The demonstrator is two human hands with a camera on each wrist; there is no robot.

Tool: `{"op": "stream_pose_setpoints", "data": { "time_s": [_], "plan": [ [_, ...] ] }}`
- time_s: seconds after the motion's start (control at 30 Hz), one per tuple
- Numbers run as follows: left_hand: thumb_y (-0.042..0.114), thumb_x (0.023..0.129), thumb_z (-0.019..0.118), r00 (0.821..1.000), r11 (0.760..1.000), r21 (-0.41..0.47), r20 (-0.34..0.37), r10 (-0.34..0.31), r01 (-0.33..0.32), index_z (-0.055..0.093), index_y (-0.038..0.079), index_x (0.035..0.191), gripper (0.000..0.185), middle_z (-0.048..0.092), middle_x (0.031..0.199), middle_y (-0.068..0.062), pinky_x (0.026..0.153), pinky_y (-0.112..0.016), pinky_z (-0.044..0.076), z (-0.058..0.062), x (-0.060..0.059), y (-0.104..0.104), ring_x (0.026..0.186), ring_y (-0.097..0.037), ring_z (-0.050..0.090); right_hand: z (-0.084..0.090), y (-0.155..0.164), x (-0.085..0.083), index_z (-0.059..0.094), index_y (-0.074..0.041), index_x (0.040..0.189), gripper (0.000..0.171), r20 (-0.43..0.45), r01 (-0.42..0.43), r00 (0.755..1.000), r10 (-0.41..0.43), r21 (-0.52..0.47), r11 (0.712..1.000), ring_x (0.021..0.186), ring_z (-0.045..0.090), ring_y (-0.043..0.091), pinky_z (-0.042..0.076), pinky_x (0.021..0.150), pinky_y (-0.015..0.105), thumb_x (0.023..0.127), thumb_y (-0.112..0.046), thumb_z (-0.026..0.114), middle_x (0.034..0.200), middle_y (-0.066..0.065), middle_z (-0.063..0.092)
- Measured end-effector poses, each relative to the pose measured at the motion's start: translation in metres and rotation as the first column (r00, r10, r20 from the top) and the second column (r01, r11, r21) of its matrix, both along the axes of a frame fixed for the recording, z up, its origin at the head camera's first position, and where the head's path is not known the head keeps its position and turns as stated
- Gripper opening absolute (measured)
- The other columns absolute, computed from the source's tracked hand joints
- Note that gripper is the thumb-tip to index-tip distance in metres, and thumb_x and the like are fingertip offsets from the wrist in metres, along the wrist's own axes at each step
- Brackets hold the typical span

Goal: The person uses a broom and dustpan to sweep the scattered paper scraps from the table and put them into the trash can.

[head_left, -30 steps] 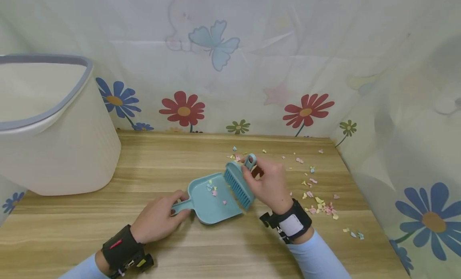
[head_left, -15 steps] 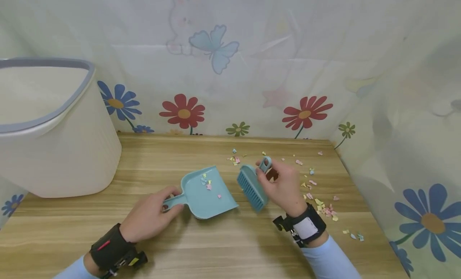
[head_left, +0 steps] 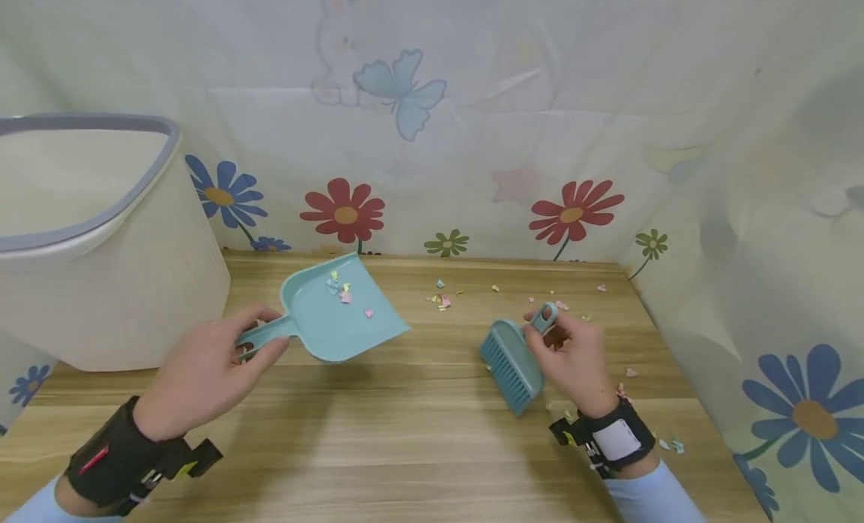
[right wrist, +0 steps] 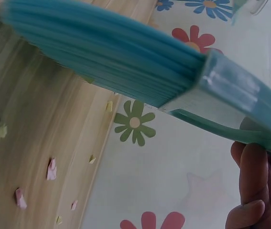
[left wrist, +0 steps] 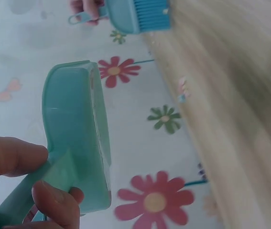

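Note:
My left hand (head_left: 202,369) grips the handle of a light blue dustpan (head_left: 340,309) and holds it lifted above the wooden table (head_left: 405,440), a few coloured paper scraps (head_left: 344,292) lying in it. In the left wrist view the dustpan (left wrist: 75,138) shows edge-on with my fingers (left wrist: 54,202) curled round its handle. My right hand (head_left: 574,354) holds a small blue brush (head_left: 514,362) by its looped handle, bristles down, just above the table. The brush (right wrist: 125,62) fills the right wrist view, my fingers (right wrist: 254,186) on its handle.
A large white bin with a grey rim (head_left: 88,238) stands at the left on the table. Several coloured paper scraps (head_left: 442,299) lie scattered at the back and right of the table. A flower-printed curtain (head_left: 472,133) closes in the back and right sides.
My left hand has lifted the dustpan off the table and carried it left toward the bin. My right hand has drawn the brush away to the right.

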State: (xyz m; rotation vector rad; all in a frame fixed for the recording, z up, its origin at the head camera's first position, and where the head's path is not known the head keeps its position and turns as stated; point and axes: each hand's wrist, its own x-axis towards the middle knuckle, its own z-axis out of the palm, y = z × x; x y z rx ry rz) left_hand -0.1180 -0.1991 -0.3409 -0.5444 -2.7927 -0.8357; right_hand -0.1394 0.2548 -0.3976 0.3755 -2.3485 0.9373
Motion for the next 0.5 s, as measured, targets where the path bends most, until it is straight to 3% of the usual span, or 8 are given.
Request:
{"op": "stream_pose_setpoints", "data": {
  "time_s": [0.1,0.27,0.37,0.43,0.5],
  "plan": [
    [0.036,0.102,0.068,0.998,0.999,-0.029,-0.058,0.022,-0.024,0.067,0.014,0.120,0.029,0.070,0.087,0.001,0.051,-0.024,0.036,0.020,0.002,-0.010,0.058,-0.005,0.045,-0.002,0.005,0.001,0.078,-0.004,0.095,0.011,0.001,0.018,1.000,-0.018,0.000,1.000,0.051,0.051,0.003,0.039,0.049,0.014,0.085,0.002,0.080,0.073,0.001,0.073],
    [0.031,0.099,0.071,0.981,0.996,-0.033,-0.177,0.073,-0.080,0.067,0.017,0.120,0.025,0.060,0.075,0.003,0.048,-0.026,0.027,0.048,0.006,-0.028,0.051,-0.003,0.034,-0.003,0.010,0.000,0.078,-0.002,0.095,0.010,0.003,0.043,0.999,-0.043,0.008,0.999,0.052,0.053,0.001,0.039,0.050,0.014,0.086,0.001,0.079,0.074,0.003,0.074],
    [0.030,0.098,0.072,0.968,0.992,-0.024,-0.220,0.118,-0.127,0.069,0.016,0.118,0.025,0.057,0.071,0.002,0.049,-0.025,0.027,0.066,0.006,-0.039,0.051,-0.003,0.035,-0.004,0.012,-0.001,0.078,-0.003,0.095,0.010,0.004,0.050,0.999,-0.050,0.015,0.999,0.052,0.053,0.001,0.039,0.050,0.014,0.085,0.001,0.079,0.073,0.004,0.074],
    [0.030,0.098,0.072,0.961,0.985,-0.010,-0.221,0.164,-0.171,0.069,0.010,0.120,0.030,0.064,0.074,-0.010,0.049,-0.021,0.029,0.077,0.004,-0.047,0.055,0.002,0.038,-0.004,0.013,-0.001,0.078,-0.004,0.094,0.011,0.007,0.056,0.998,-0.056,0.016,0.998,0.052,0.054,0.001,0.039,0.050,0.014,0.085,0.002,0.079,0.072,0.003,0.074],
    [0.027,0.098,0.072,0.949,0.976,0.028,-0.228,0.218,-0.217,0.068,0.004,0.122,0.033,0.071,0.085,-0.026,0.049,-0.013,0.031,0.086,0.000,-0.055,0.060,0.016,0.040,-0.005,0.014,-0.001,0.078,-0.005,0.094,0.011,0.008,0.062,0.998,-0.062,0.016,0.998,0.052,0.054,0.001,0.039,0.050,0.014,0.085,0.002,0.078,0.072,0.003,0.073]
  ]
}}
